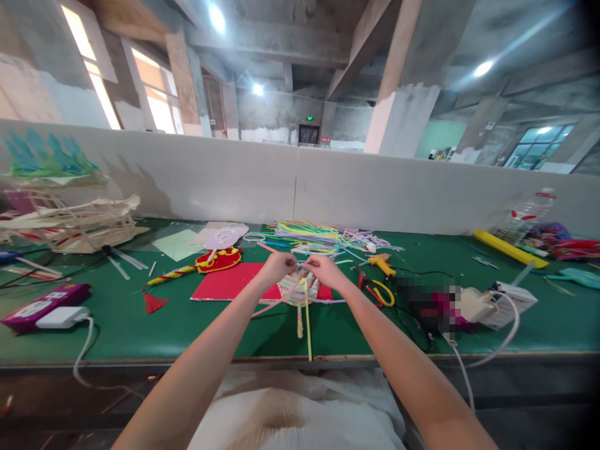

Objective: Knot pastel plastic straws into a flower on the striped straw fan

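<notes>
A round woven piece of pastel strips [299, 292] with a short wrapped handle [300, 322] is between my forearms, over a red board [229, 282]. Loose pink, purple and yellow strips stick out from it; a yellow strip [308, 331] hangs toward the table's front edge. At its top edge, my left hand [281, 265] has its fingers pinched together. Close beside it on the right, my right hand [319, 267] is pinched at the same edge. What lies between the fingertips is too small to make out.
Behind my hands lies a pile of coloured strips [309, 234]. A yellow glue gun [383, 265] and red-yellow pliers [379, 292] lie to the right. A red-yellow fan-shaped piece [219, 259] is at left, and a power strip [47, 306] lies farther left.
</notes>
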`<action>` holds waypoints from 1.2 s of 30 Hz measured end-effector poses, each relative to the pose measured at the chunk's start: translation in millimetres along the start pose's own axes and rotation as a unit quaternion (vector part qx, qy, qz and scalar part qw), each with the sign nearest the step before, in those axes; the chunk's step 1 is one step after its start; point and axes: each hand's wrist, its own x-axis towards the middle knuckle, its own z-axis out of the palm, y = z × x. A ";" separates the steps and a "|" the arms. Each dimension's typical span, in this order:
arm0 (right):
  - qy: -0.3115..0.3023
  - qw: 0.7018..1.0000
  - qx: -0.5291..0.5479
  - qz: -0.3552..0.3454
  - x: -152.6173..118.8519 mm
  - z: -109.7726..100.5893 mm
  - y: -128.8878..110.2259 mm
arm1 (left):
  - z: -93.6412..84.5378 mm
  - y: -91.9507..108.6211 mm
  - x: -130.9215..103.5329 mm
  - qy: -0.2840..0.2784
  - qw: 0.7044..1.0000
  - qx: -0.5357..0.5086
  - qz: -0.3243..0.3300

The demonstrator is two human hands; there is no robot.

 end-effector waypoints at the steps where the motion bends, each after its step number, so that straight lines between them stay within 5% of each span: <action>1: -0.001 1.000 0.001 0.000 0.1 0.4 0.6 | 0.1 -0.5 -0.1 0.000 1.000 -0.002 -0.002; 22: 0.022 1.000 0.002 -0.021 -1.7 -6.0 5.3 | 1.1 -6.5 -1.2 -0.029 0.997 -0.075 -0.018; 36: 0.033 0.999 0.011 -0.004 3.7 -4.5 8.3 | 4.1 -6.2 -1.7 0.018 0.998 -0.059 0.002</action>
